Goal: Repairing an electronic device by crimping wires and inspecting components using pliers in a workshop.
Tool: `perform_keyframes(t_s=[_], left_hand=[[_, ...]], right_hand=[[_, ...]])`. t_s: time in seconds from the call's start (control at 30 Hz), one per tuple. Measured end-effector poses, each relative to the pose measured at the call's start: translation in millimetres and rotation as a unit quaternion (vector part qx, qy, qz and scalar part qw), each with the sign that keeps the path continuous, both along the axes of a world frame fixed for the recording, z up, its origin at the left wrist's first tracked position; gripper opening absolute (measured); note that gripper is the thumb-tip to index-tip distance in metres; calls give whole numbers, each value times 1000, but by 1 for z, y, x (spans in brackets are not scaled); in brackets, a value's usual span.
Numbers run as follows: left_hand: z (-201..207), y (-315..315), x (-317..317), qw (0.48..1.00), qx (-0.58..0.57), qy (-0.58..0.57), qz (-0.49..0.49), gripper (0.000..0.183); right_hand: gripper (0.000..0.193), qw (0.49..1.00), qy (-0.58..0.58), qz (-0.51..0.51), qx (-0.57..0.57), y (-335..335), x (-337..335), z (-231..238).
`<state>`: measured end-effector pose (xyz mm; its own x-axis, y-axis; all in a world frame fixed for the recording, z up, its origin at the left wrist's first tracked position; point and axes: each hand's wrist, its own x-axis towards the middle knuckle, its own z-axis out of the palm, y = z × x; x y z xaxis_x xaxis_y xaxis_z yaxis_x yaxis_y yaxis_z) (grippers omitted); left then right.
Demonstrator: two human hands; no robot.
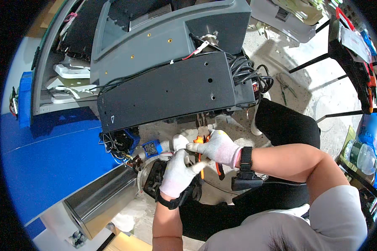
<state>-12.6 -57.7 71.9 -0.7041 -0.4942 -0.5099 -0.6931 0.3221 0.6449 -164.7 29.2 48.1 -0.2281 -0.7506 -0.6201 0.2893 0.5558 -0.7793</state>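
While the gloved right hand (222,147) closes around the orange-handled pliers (201,139) just below the dark panel (167,90), its fingers hide the tool's middle. The left hand (178,173), half curled beside it, shows no clear hold; I cannot tell whether it grips anything. It partly covers a black object (153,178), perhaps a bag.

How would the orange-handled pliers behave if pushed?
The orange-handled pliers would likely stay stiff, given the metal-looking jaws. Probably dense for their size, weighted toward that metal end. The handles stand apart, so pushing one may swing it toward the other.
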Motion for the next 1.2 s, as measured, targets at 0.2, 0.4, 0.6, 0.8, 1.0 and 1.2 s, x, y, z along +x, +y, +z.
perform_keyframes(t_s=[0.2,0.4,0.6,0.8,1.0,1.2], left_hand=[[11,38,-9,976,-204,-42,-63,65],[3,55,-18,950,-295,-86,-65,81],[-13,53,-23,962,-236,-133,-45,91],[-82,-4,34,977,33,184,-103,46],[-118,-96,109,725,329,144,588,47],[-122,-136,158,622,214,128,742,60]], right_hand=[[42,1000,9,1,30,-2,3,12],[43,994,67,34,80,-5,1,6],[58,990,137,2,27,-4,7,-29],[56,999,42,-12,0,3,8,-29],[52,995,58,34,78,-1,-1,-18],[49,997,45,13,69,0,-2,-30]])
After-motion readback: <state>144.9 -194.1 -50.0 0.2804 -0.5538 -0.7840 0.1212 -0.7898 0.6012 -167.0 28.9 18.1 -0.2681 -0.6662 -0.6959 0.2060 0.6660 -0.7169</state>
